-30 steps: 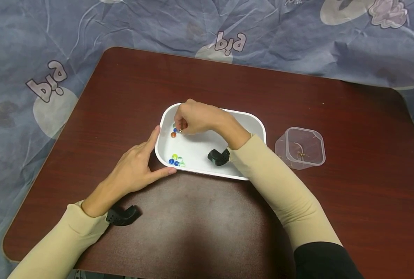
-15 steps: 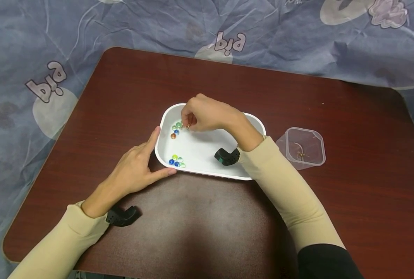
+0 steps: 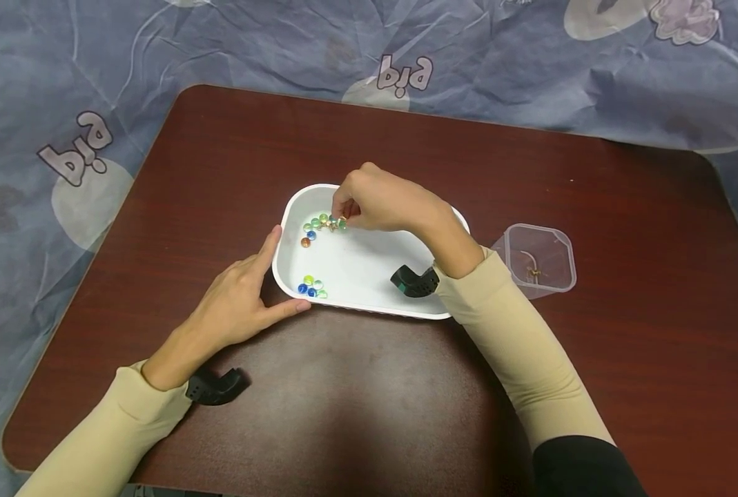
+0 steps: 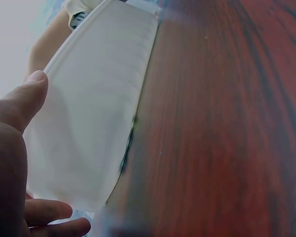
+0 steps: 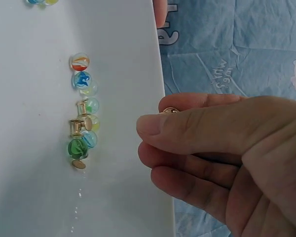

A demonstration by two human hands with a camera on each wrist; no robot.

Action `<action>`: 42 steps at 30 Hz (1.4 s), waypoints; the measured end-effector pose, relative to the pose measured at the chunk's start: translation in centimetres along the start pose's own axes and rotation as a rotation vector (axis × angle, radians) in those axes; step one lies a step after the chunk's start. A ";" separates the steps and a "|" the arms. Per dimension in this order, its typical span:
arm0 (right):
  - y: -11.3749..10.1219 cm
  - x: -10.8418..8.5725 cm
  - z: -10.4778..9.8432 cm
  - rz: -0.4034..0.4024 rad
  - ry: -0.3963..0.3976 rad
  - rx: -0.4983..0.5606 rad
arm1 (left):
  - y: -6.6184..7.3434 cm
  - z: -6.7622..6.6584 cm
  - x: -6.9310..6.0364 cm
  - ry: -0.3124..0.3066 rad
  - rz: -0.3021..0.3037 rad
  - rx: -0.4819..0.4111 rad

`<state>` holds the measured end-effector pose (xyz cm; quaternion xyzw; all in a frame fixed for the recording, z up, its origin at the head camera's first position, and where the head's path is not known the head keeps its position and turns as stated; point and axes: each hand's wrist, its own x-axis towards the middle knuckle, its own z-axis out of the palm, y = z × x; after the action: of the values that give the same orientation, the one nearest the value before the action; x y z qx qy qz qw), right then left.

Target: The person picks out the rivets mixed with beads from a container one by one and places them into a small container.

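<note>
My right hand [image 3: 384, 200] hovers over the far left part of a white tray [image 3: 369, 304]. Between thumb and forefinger it pinches a small gold stud [image 5: 171, 110], mostly covered by the thumb. Below it on the tray floor runs a row of glass marbles, among them a green marble [image 5: 78, 147] and an orange marble [image 3: 306, 242], with several gold spool-shaped studs [image 5: 77, 127] beside them. My left hand [image 3: 235, 297] rests against the tray's left end, fingers extended, its thumb [image 4: 32, 94] at the near rim.
A second cluster of marbles [image 3: 308, 280] lies in the tray's near left corner. To the right of the tray stands a clear plastic container [image 3: 539, 259] with a small gold item at its bottom. Brown tabletop [image 3: 344, 407] surrounds both, and patterned blue cloth [image 3: 269, 48] hangs behind.
My right hand has moved right and slightly away along the tray's far side, uncovering more marbles and gold studs. The left hand has stayed at the tray's left end.
</note>
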<state>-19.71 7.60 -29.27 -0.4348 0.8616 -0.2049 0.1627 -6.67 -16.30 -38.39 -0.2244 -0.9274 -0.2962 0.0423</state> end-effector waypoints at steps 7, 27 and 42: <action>-0.3 -0.9 -0.7 0.002 0.006 -0.017 | 0.1 0.1 0.2 0.003 0.012 0.000; -1.1 -4.2 -1.8 -0.035 0.184 -0.083 | 0.1 0.0 0.0 -0.003 -0.013 0.004; 0.2 -5.6 -1.7 -0.099 0.248 -0.123 | 0.0 0.1 0.0 0.008 -0.003 0.007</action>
<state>-17.39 12.61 -27.35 -0.4572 0.8636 -0.2118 0.0179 -6.67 -16.24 -38.53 -0.2218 -0.9286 -0.2939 0.0463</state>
